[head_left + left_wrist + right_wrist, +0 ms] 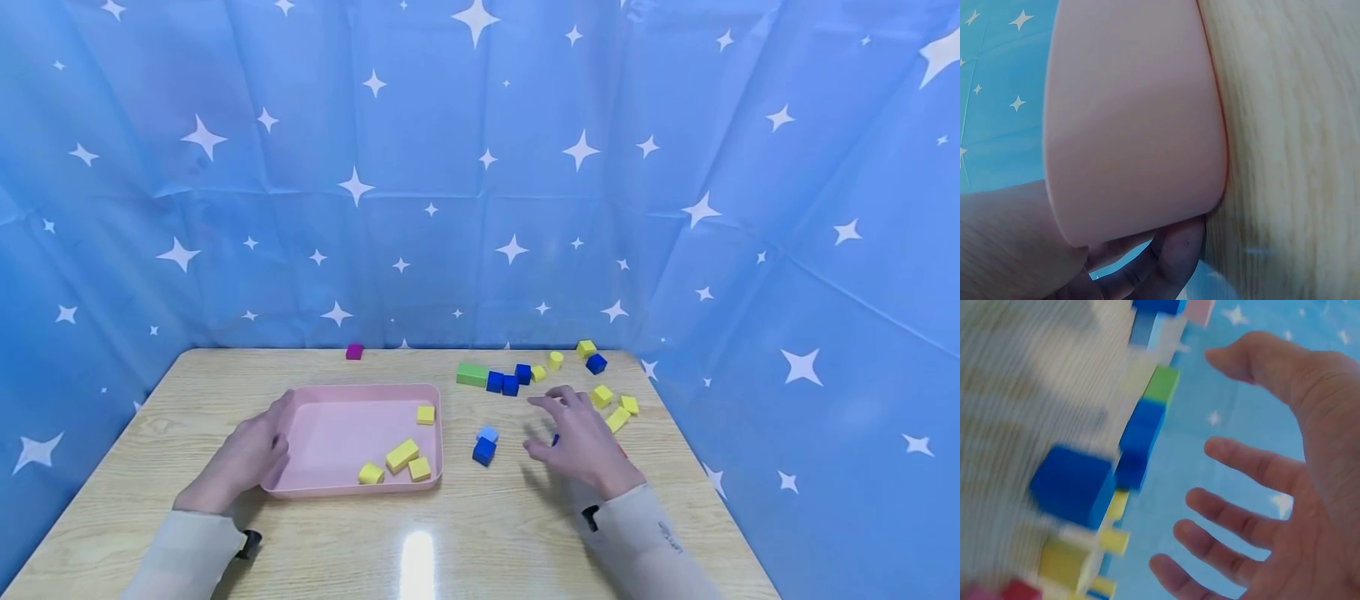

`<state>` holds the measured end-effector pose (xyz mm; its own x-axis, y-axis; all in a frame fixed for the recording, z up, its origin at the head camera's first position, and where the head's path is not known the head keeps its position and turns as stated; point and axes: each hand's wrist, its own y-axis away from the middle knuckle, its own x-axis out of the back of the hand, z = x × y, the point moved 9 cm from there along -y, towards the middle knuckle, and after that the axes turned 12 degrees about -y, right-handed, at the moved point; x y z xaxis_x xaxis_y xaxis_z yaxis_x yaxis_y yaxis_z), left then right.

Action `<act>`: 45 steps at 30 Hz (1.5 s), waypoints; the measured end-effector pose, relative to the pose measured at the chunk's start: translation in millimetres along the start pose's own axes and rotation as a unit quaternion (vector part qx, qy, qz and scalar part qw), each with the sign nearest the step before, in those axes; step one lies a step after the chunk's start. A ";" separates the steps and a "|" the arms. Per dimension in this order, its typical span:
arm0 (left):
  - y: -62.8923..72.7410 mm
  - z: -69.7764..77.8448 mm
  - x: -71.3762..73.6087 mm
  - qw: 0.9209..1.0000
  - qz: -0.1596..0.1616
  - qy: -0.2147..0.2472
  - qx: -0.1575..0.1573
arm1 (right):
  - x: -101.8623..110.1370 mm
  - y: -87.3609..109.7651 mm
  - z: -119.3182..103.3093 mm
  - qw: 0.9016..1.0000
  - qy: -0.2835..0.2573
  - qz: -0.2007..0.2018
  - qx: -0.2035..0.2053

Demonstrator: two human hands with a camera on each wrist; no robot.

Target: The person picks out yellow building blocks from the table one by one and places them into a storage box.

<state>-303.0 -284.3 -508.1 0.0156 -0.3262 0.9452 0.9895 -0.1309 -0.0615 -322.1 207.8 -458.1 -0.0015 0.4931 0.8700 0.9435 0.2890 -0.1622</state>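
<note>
A pink tray lies on the left of the table with several yellow blocks inside, toward its right end. My left hand grips the tray's left end; in the left wrist view its fingers curl at the tray wall. Over the table right of the tray hovers my right hand, fingers spread and holding nothing. A dark blue block, partly hidden in the head view, sits close to it; the right wrist view shows this blue block apart from the fingers.
Between tray and right hand, a dark blue cube stands by a light blue block. Farther back are a green block, several blue cubes and yellow pieces. A magenta block sits at the back edge.
</note>
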 end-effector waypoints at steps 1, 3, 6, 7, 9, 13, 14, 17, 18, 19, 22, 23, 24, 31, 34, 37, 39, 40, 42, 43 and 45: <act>-0.4 0.0 -0.3 1.000 -0.003 0.000 0.001 | 4.2 1.8 7.0 1.000 0.003 0.004 -0.007; -0.9 0.3 -0.9 1.000 -0.005 0.001 0.001 | 12.2 5.9 20.9 1.000 0.004 0.010 -0.023; -1.2 1.4 -0.8 1.000 -0.003 -0.005 -0.004 | 22.8 11.4 43.5 0.999 0.007 0.017 -0.050; -1.6 1.1 -1.0 1.000 -0.004 -0.006 -0.004 | 25.6 13.1 51.2 0.998 0.007 0.019 -0.058; -1.5 1.5 -0.5 1.000 -0.002 -0.008 -0.004 | 30.8 17.0 66.0 0.997 0.004 0.019 -0.074; -1.5 0.8 -0.2 1.000 -0.004 -0.010 -0.001 | 38.7 24.5 92.3 0.994 0.000 0.016 -0.107; -1.4 0.9 0.2 1.000 -0.004 -0.009 0.000 | 40.2 26.3 97.9 0.993 -0.001 0.015 -0.114; -1.6 0.8 1.2 1.000 0.001 -0.011 0.000 | 43.1 30.0 113.2 0.991 -0.008 0.011 -0.133; -1.5 0.7 1.3 1.000 0.002 -0.011 -0.001 | 43.7 30.7 117.4 0.990 -0.010 0.009 -0.138; -1.3 0.6 1.3 1.000 0.003 -0.011 -0.001 | 43.8 31.1 121.1 0.990 -0.013 0.007 -0.142; 0.3 0.5 0.2 1.000 0.002 -0.006 0.000 | 43.4 31.1 129.7 0.988 -0.020 0.004 -0.151; 0.8 0.1 -0.6 1.000 0.001 -0.002 0.000 | 42.9 30.9 131.8 0.988 -0.020 0.003 -0.154; 1.3 -0.3 -1.2 1.000 0.000 0.002 0.001 | 42.2 30.5 133.7 0.988 -0.020 0.002 -0.156; 2.7 -1.8 -2.8 1.000 0.000 0.007 0.006 | 34.2 26.6 142.3 0.986 -0.023 -0.008 -0.163; 1.3 -1.8 -2.4 1.000 0.003 0.003 0.004 | 32.4 24.5 143.3 0.987 -0.031 -0.005 -0.159; 0.2 -1.9 -2.1 1.000 0.004 0.002 0.004 | 31.5 22.9 142.6 0.987 -0.033 -0.003 -0.156; 0.0 -2.1 -2.1 1.000 0.002 0.002 0.007 | 31.1 22.1 142.1 0.987 -0.031 -0.003 -0.156; 0.2 -2.0 -1.8 1.000 0.001 0.003 0.008 | 30.8 21.6 141.8 0.987 -0.031 -0.004 -0.156; 0.0 -2.4 -2.3 1.000 -0.003 0.004 0.011 | 30.2 20.8 141.7 0.987 -0.031 -0.005 -0.157; 0.2 -2.4 -2.3 1.000 -0.003 0.004 0.011 | 29.9 20.4 141.7 0.987 -0.032 -0.005 -0.157; 0.6 -2.0 -1.9 1.000 -0.004 0.006 0.012 | 29.0 19.2 142.1 0.987 -0.034 -0.007 -0.157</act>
<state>-302.8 -285.6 -510.6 0.0068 -0.3359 0.9419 0.9927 -0.1108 -0.0467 -351.1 344.3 -502.2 -0.0271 0.5472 0.8366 0.9994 0.0330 0.0108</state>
